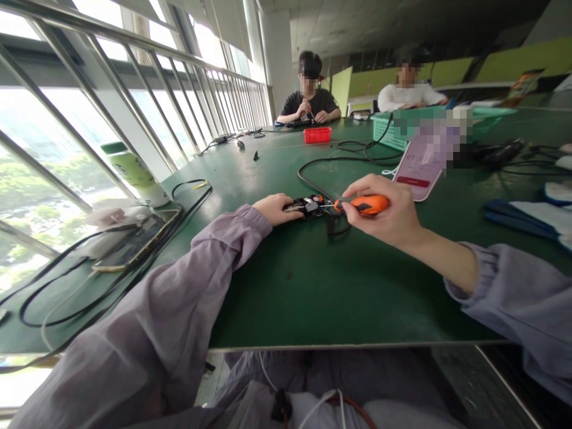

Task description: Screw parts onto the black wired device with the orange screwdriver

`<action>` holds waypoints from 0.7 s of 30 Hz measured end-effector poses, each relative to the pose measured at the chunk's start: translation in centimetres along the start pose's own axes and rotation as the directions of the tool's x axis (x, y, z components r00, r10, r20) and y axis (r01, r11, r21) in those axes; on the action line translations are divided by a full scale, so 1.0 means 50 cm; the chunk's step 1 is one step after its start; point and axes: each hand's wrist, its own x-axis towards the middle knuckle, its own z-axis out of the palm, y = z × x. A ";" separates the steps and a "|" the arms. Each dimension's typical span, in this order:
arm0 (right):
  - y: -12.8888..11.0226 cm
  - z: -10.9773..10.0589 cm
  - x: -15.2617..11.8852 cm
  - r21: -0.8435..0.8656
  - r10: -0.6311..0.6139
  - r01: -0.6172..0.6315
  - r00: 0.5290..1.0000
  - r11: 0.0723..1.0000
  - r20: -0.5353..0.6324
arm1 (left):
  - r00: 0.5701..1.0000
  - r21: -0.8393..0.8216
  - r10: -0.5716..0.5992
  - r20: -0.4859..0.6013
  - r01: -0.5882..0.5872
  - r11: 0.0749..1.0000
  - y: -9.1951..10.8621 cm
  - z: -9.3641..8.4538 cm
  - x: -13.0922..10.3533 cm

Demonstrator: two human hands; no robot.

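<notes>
An orange and black screwdriver (369,205) lies nearly level in my right hand (393,211), whose fingers are closed around its handle. Its thin shaft points left, and the tip meets a small opened black device (310,207) with orange and grey parts inside. My left hand (277,210) is closed over the device's left end and keeps it against the table; the fingers' far side is partly hidden. A black cable (308,168) runs from near the device toward the back. Just below the screwdriver tip sits a small black piece (337,226).
Behind my right hand leans a phone (422,164), near a green basket (388,132). A red tray (317,135) stands farther back, before two people. At left are a green cup (134,173), another phone (138,241) and loose cables. Blue-white gloves (527,217) lie right.
</notes>
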 end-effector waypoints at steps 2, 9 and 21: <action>-0.002 -0.001 0.001 -0.006 -0.015 0.016 0.999 1.000 0.039 | 0.997 0.020 -0.059 -0.053 0.060 0.998 0.007 0.000 -0.007; 0.019 0.017 -0.004 -0.013 -0.114 0.134 0.890 0.991 0.442 | 0.922 0.034 -0.357 -0.147 0.366 0.930 -0.043 -0.028 -0.035; 0.024 0.024 -0.005 0.027 -0.089 0.099 0.692 0.995 0.716 | 0.559 0.117 -0.777 -0.288 0.826 0.551 -0.194 -0.099 -0.142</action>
